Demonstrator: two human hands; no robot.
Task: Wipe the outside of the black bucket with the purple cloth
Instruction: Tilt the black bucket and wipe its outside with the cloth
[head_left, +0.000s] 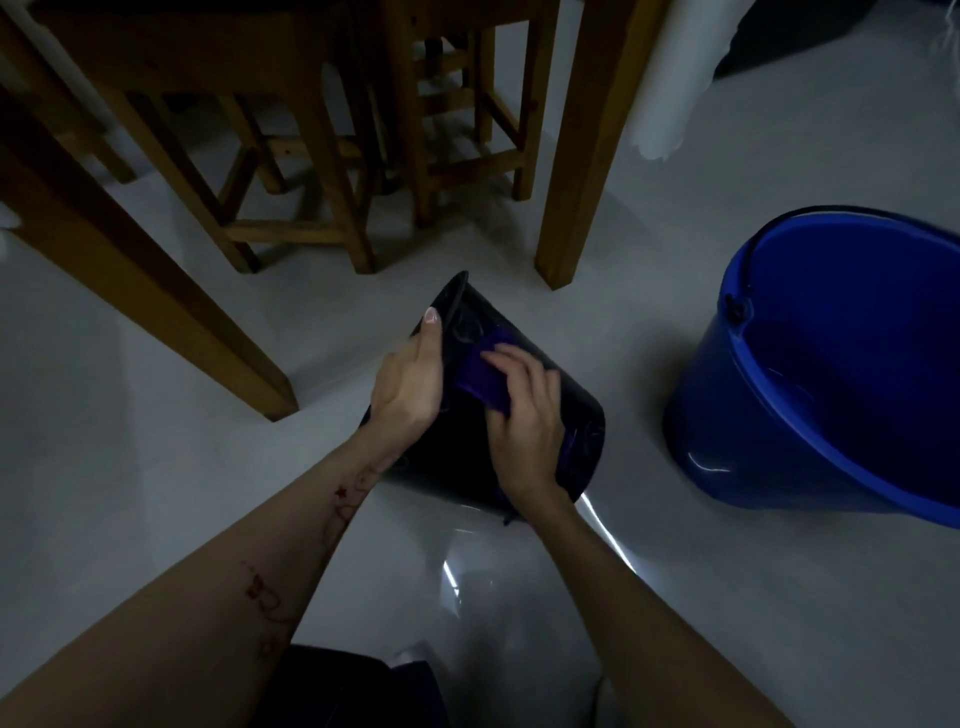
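The black bucket (582, 415) lies tipped on its side on the pale floor, its rim pointing away toward the table legs. My left hand (410, 379) grips the bucket's rim on the left, thumb stretched along the edge. My right hand (524, 431) presses the purple cloth (480, 376) flat against the bucket's upper outer wall. Most of the cloth is hidden under my palm; a purple strip also shows by my right wrist.
A large blue bucket (831, 374) stands upright to the right, close to the black one. Wooden table legs (576, 156) and chair legs (322, 171) crowd the floor ahead and to the left. A white hanging sheet (670, 78) is at the back right. My dark-clothed knee (353, 691) shows at the bottom.
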